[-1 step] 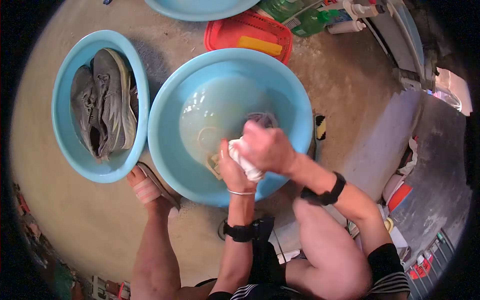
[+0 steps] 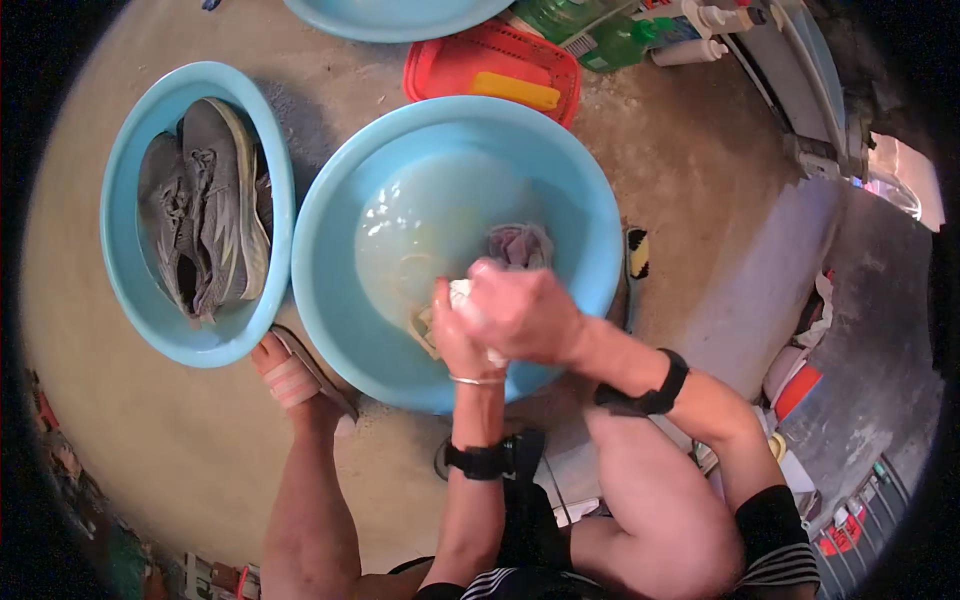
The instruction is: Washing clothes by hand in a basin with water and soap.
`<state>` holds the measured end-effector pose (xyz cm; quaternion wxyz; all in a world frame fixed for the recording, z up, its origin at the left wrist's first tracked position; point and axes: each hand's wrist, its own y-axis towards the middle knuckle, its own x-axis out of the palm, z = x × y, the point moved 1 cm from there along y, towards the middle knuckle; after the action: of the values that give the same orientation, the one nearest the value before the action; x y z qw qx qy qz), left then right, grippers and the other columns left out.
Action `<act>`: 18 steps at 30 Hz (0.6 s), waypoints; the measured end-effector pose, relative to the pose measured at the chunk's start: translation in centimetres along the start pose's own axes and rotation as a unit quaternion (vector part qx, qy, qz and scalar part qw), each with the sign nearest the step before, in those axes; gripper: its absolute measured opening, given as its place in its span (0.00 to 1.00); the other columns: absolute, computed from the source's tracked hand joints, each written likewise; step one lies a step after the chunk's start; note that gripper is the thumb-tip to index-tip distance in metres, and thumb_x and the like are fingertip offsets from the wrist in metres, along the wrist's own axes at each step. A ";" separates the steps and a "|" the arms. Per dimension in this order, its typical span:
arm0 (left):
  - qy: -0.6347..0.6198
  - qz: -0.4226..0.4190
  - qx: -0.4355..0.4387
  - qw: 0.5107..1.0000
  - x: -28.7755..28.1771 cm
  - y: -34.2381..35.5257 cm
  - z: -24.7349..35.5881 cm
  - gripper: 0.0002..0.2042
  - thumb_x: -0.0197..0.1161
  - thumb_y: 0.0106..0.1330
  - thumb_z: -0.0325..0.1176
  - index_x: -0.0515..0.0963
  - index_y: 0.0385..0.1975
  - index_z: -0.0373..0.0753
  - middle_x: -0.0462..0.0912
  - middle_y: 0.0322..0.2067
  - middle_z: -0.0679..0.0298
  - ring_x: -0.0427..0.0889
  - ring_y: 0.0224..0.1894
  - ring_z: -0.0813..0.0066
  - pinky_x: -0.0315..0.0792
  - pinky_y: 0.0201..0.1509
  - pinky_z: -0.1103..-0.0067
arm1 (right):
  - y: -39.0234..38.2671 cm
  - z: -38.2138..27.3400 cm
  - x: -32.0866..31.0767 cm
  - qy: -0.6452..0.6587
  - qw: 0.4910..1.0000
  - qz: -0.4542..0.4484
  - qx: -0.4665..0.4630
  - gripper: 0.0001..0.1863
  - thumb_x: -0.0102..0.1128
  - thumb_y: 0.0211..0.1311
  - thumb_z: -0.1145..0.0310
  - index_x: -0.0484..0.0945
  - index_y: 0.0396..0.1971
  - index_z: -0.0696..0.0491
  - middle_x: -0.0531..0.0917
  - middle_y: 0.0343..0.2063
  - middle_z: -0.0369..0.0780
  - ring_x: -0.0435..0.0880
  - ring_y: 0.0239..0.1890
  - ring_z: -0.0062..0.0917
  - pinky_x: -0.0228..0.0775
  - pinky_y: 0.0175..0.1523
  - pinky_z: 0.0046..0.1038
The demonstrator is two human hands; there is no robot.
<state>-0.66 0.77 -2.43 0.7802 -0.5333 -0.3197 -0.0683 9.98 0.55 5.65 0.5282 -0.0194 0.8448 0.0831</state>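
Note:
A bunched white cloth [image 2: 461,292] is squeezed between my two hands over the near part of a blue basin [image 2: 322,330] with cloudy water. My left hand [image 2: 463,340] wraps it from below. My right hand [image 2: 525,310], slightly blurred, is closed in a fist on top, hiding most of the cloth; its exact kind cannot be made out. Just beyond my right hand, a crumpled greyish-purple cloth [image 2: 519,246] lies in the water. Beside my left hand sits a pale beige piece of fabric [image 2: 424,330], partly covered by that hand.
To the left, a second blue basin [image 2: 118,250] holds a pair of grey shoes [image 2: 215,215]. A red basket [image 2: 440,75] with a yellow object [image 2: 515,90] stands beyond the middle basin, near green bottles [image 2: 615,45]. A brush [image 2: 636,265] lies at the basin's right side.
My right hand has come down and nearer over the white cloth, covering more of it. The greyish-purple cloth shows more fully now.

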 end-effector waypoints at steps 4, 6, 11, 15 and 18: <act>-0.081 -0.003 -0.003 0.997 -0.8 -1.4 -1.6 0.14 0.43 0.69 0.41 0.71 0.42 0.39 0.77 0.36 0.66 0.77 0.40 0.73 0.72 0.44 0.76 | 3.8 -3.4 1.3 0.051 0.999 0.017 -0.004 0.10 0.56 0.50 0.65 0.73 0.14 0.53 0.71 0.17 0.38 0.75 0.23 0.26 0.67 0.16 0.24; -0.147 0.052 -0.031 0.987 0.6 -2.4 -3.1 0.15 0.43 0.69 0.41 0.71 0.44 0.39 0.77 0.37 0.66 0.77 0.40 0.73 0.72 0.44 0.77 | 4.9 -1.6 1.6 0.089 0.995 -0.041 0.035 0.11 0.55 0.52 0.66 0.73 0.14 0.54 0.71 0.17 0.38 0.75 0.23 0.25 0.68 0.17 0.24; -0.078 0.079 0.022 0.994 4.3 -2.4 -1.2 0.17 0.45 0.67 0.45 0.71 0.44 0.39 0.76 0.43 0.64 0.77 0.44 0.71 0.72 0.46 0.73 | 2.2 3.2 2.4 -0.026 0.999 0.018 -0.010 0.09 0.55 0.52 0.67 0.74 0.16 0.53 0.70 0.17 0.38 0.74 0.23 0.25 0.67 0.17 0.25; 0.040 0.132 0.061 0.989 3.0 -1.5 1.8 0.19 0.41 0.70 0.45 0.70 0.42 0.35 0.76 0.36 0.61 0.78 0.33 0.73 0.73 0.38 0.77 | -0.3 2.1 1.1 0.026 0.997 -0.002 0.070 0.08 0.56 0.51 0.66 0.73 0.17 0.54 0.70 0.17 0.38 0.73 0.20 0.26 0.66 0.17 0.26; -0.058 -0.108 -0.002 0.992 -2.7 0.0 1.3 0.18 0.41 0.69 0.45 0.70 0.43 0.36 0.75 0.35 0.64 0.77 0.34 0.72 0.73 0.39 0.78 | 1.9 -2.0 0.2 0.104 0.993 0.030 0.048 0.10 0.58 0.48 0.65 0.72 0.15 0.54 0.70 0.18 0.39 0.73 0.17 0.26 0.66 0.16 0.26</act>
<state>-3.38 1.29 -3.71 0.7474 -0.5002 -0.4201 -0.1211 7.87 2.11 6.57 0.4348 0.0227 0.8986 0.0553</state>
